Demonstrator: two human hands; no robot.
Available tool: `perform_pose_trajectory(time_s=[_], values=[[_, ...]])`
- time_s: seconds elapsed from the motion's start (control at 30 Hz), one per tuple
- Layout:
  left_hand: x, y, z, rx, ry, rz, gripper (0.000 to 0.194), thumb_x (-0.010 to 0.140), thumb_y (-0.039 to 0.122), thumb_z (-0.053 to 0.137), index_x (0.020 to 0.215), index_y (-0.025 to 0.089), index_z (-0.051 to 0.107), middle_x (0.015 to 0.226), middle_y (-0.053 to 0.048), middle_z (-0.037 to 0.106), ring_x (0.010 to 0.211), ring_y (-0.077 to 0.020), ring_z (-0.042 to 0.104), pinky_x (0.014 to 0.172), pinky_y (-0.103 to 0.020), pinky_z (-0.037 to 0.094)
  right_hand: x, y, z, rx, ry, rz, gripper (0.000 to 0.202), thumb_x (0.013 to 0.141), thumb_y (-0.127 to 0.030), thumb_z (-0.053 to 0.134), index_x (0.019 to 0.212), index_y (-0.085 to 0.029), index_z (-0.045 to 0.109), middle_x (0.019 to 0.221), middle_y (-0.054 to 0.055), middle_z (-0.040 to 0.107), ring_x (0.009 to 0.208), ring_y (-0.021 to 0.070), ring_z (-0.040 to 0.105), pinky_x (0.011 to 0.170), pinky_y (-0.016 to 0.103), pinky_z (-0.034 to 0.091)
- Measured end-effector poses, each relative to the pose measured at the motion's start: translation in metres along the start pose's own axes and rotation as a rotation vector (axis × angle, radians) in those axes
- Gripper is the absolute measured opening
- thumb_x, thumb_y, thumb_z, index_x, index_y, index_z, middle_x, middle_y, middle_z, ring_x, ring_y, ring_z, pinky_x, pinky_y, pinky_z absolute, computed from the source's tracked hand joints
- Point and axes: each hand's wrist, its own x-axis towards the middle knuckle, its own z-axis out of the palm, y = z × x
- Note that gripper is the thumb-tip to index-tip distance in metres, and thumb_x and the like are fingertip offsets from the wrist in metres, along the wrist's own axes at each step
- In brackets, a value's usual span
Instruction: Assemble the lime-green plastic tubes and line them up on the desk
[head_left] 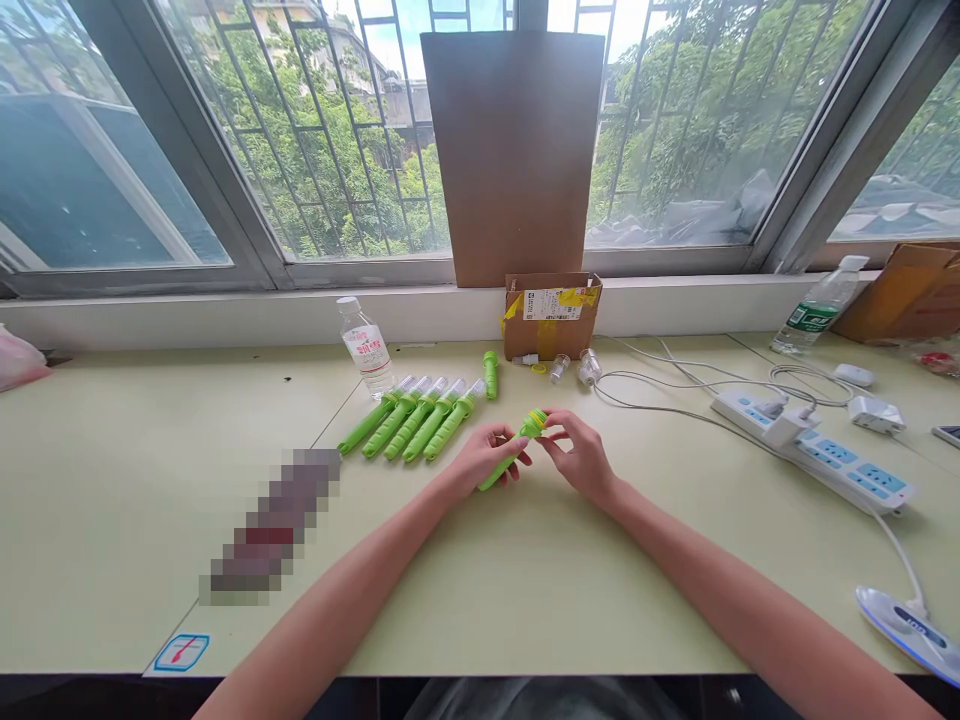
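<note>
- Holding a green tube [504,462] by its lower part, the left hand [480,458] has its grip closed around it, just above the surface [150,440].
- At the upper end of this tube sits a yellow-green cap [535,421]; the right hand [579,455] pinches this cap, fingers together on it.
- Both hands meet near the middle of the surface, and the tube lies tilted between them, the cap end pointing away from the person.
- Just behind the left hand, five finished green tubes [411,417] with clear tips lie side by side in a row, all slanted the same way.
- One more green piece [490,374] lies alone beyond this row.
- A water bottle [365,346] stands to the left of the row.
- A small cardboard box [551,314] stands against the window ledge, with some clear small parts [589,367] on the surface in front of it.
- At the right, a white power strip [825,460] lies with cables, well apart from the hands.
</note>
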Motion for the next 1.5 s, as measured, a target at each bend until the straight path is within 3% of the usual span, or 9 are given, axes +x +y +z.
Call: perform_pose_trajectory(time_s=[0.27, 0.53, 0.67, 0.87, 0.97, 1.17, 1.5], values=[[-0.0009, -0.0020, 0.0016, 0.019, -0.018, 0.018, 0.046, 0.077, 0.061, 0.056, 0.086, 0.015, 0.058, 0.076, -0.004, 0.066, 0.048, -0.0095, 0.056, 0.044, -0.020, 0.040, -0.0002, 0.0030, 0.0032, -0.042, -0.040, 0.042, 0.026, 0.079, -0.034, 0.065, 0.097, -0.023, 0.049, 0.111, 0.009, 0.062, 0.090, 0.0216, 0.064, 0.065, 0.038, 0.061], [-0.0010, -0.0011, -0.0013, 0.089, -0.084, 0.015, 0.050, 0.081, 0.063, 0.047, 0.087, 0.015, 0.059, 0.079, -0.005, 0.065, 0.046, -0.0077, 0.052, 0.044, -0.019, 0.038, -0.0014, 0.0054, 0.0018, -0.045, -0.020, 0.043, 0.020, 0.080, -0.037, 0.064, 0.089, -0.023, 0.053, 0.107, 0.007, 0.064, 0.083, 0.0193, 0.065, 0.066, 0.039, 0.060], [0.0001, -0.0022, -0.0023, 0.108, -0.091, 0.022, 0.049, 0.083, 0.063, 0.044, 0.085, 0.016, 0.057, 0.069, -0.001, 0.059, 0.043, -0.0061, 0.044, 0.039, -0.018, 0.032, -0.0009, 0.0061, 0.0011, -0.039, -0.026, 0.048, 0.020, 0.079, -0.038, 0.065, 0.086, -0.023, 0.054, 0.105, 0.007, 0.064, 0.081, 0.0186, 0.064, 0.065, 0.038, 0.060], [-0.0010, -0.0015, -0.0010, 0.097, -0.029, 0.004, 0.040, 0.075, 0.054, 0.062, 0.093, 0.020, 0.049, 0.055, 0.008, 0.051, 0.036, -0.0045, 0.036, 0.034, -0.016, 0.026, -0.0016, 0.0069, 0.0039, -0.049, -0.091, 0.011, 0.024, 0.079, -0.032, 0.064, 0.097, -0.024, 0.050, 0.114, 0.008, 0.061, 0.091, 0.0209, 0.064, 0.067, 0.039, 0.060], [-0.0010, -0.0016, 0.0001, 0.115, 0.001, -0.019, 0.041, 0.068, 0.047, 0.071, 0.089, 0.020, 0.049, 0.060, 0.005, 0.058, 0.036, -0.0043, 0.039, 0.034, -0.016, 0.026, -0.0017, 0.0059, 0.0043, -0.043, -0.090, 0.001, 0.017, 0.084, -0.026, 0.057, 0.098, -0.024, 0.049, 0.114, 0.008, 0.061, 0.094, 0.0204, 0.063, 0.068, 0.038, 0.060], [0.0016, -0.0038, -0.0021, 0.090, -0.003, 0.025, 0.035, 0.072, 0.046, 0.067, 0.085, 0.014, 0.062, 0.080, -0.006, 0.068, 0.048, -0.0091, 0.055, 0.039, -0.019, 0.038, -0.0002, 0.0002, 0.0001, -0.024, -0.055, -0.004, 0.008, 0.086, -0.023, 0.053, 0.094, -0.025, 0.052, 0.110, 0.006, 0.062, 0.093, 0.0193, 0.063, 0.070, 0.037, 0.060], [0.0021, -0.0066, -0.0050, 0.088, -0.124, -0.002, 0.051, 0.082, 0.059, 0.050, 0.100, 0.014, 0.063, 0.076, -0.006, 0.068, 0.044, -0.0079, 0.051, 0.041, -0.021, 0.037, -0.0020, 0.0067, 0.0021, -0.064, -0.070, 0.046, 0.013, 0.083, -0.024, 0.056, 0.093, -0.023, 0.049, 0.110, 0.008, 0.062, 0.091, 0.0200, 0.064, 0.068, 0.037, 0.059]])
